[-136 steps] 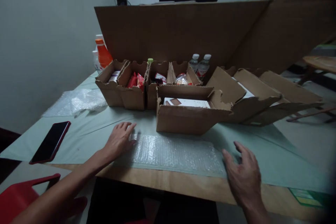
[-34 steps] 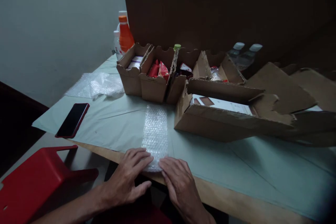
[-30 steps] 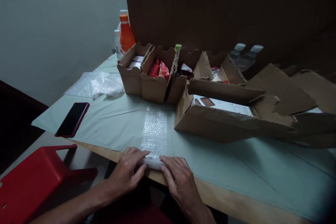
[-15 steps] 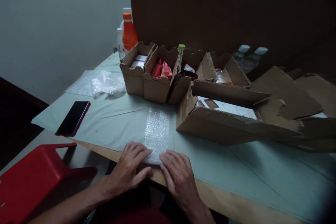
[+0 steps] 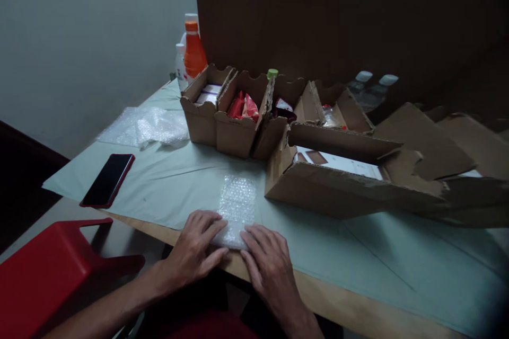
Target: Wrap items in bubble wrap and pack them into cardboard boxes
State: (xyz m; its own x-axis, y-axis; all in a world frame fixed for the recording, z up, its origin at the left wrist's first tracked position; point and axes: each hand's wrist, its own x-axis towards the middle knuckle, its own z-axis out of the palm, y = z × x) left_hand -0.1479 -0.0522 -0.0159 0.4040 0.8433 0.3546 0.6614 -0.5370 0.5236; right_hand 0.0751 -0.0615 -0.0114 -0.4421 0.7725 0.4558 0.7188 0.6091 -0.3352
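Since half a second ago the bubble wrap strip [image 5: 237, 206] looks shorter on the table; the rolled near end has crept a bit further from the edge, and my hands moved with it. Left hand [image 5: 195, 248] and right hand [image 5: 267, 259] both lie flat, fingers spread narrow, pressing on the rolled near end of the strip, not closed around it. The strip lies on the pale green sheet [image 5: 170, 185], near end at the table's front edge, far end pointing toward the boxes.

To roll well, I judge: keep both palms level and push evenly, or the roll skews sideways; keep it tight so the bubbles don't spring open.

Around: open carton [image 5: 338, 180] with a white pack inside, just right of the strip's far end, close enough to catch the roll if it drifts right. Row of small cartons [image 5: 238, 116] with red packets straight ahead. Orange bottle [image 5: 194, 55] behind them. Loose bubble wrap pile [image 5: 145, 126] and phone [image 5: 107, 180] to the left, well apart. Red stool [image 5: 47, 270] low on the left.
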